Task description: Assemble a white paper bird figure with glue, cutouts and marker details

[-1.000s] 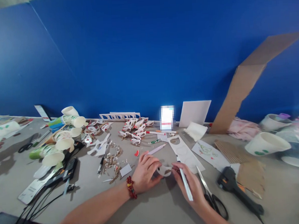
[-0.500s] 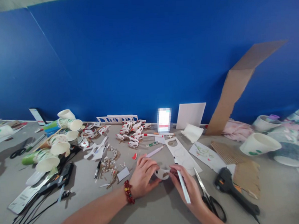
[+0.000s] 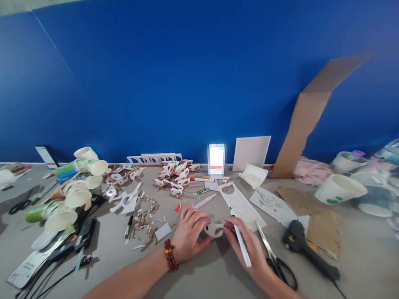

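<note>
Between my hands is a small white bird-shaped cutout (image 3: 214, 230) with a black eye dot and an opening in its body. My left hand (image 3: 192, 230), with a red bead bracelet (image 3: 170, 254) at the wrist, has its fingertips closed on the cutout's left end. My right hand (image 3: 247, 240) pinches the other end, and a white pen (image 3: 242, 246) lies tucked against its fingers, tip pointing away. Just beyond is a white sheet with cut and drawn outlines (image 3: 236, 205). Black-handled scissors (image 3: 275, 259) lie beside my right hand.
At the back sits a pile of finished-looking white birds (image 3: 176, 175). Paper scraps (image 3: 143, 219) litter the left middle. Paper cups (image 3: 77, 194) and cables are further left. On the right are a glue gun (image 3: 306, 246), cardboard (image 3: 324, 232) and a large paper cup (image 3: 338, 189).
The whole view has shifted slightly. Both hands keep the same hold on the cutout, and the pen stays in my right hand.
</note>
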`<state>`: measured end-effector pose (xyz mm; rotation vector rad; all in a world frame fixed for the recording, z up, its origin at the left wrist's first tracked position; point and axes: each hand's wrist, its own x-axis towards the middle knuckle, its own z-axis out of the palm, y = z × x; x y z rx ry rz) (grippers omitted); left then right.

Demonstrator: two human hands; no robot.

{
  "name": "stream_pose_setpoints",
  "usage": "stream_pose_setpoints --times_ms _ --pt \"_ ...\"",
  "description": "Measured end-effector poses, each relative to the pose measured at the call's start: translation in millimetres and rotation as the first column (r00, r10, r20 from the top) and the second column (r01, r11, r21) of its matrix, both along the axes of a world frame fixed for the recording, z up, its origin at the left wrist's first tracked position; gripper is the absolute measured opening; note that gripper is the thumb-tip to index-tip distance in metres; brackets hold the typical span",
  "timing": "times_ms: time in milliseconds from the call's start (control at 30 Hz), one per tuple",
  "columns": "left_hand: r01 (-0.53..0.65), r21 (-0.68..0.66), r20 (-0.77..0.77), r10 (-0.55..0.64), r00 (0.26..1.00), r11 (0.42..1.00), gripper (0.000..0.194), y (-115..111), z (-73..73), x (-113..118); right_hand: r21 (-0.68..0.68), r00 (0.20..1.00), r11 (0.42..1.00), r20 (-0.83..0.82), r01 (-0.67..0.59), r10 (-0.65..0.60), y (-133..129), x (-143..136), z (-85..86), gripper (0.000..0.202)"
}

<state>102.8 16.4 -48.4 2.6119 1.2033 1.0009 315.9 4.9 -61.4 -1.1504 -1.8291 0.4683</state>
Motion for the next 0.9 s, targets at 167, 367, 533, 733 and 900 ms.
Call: stream_pose_setpoints --times_ms 167,367,533,733,900 --pt "-0.012 -0.017 -0.013 0.012 1.0 1.0 0.027 0.3 0.7 0.0 -0.042 0.999 0.998 -0.026 0.038 -0.039 -1.9 0.5 6.9 0.02" --pt "-0.013 -0.051 -0.084 0.008 0.996 0.999 0.027 0.9 -0.9 0.8 -0.1 0.998 0.995 -0.062 0.016 -0.022 -4.8 0.4 10.0 0.022" --pt "-0.014 -0.064 -0.115 0.007 0.993 0.998 0.026 1.1 -3.1 0.9 -0.11 0.995 0.993 -0.081 0.053 -0.062 -4.7 1.6 7.2 0.024" --pt "-0.02 -0.065 -0.136 0.011 0.991 0.998 0.025 1.4 -1.7 1.6 -0.103 0.994 0.993 -0.088 0.052 -0.061 -4.4 2.1 6.5 0.025" --pt "-0.049 -0.063 -0.144 0.039 0.989 0.997 0.023 1.5 -0.6 2.2 -0.115 0.996 0.993 -0.075 0.03 -0.039 -4.0 2.3 6.8 0.025"
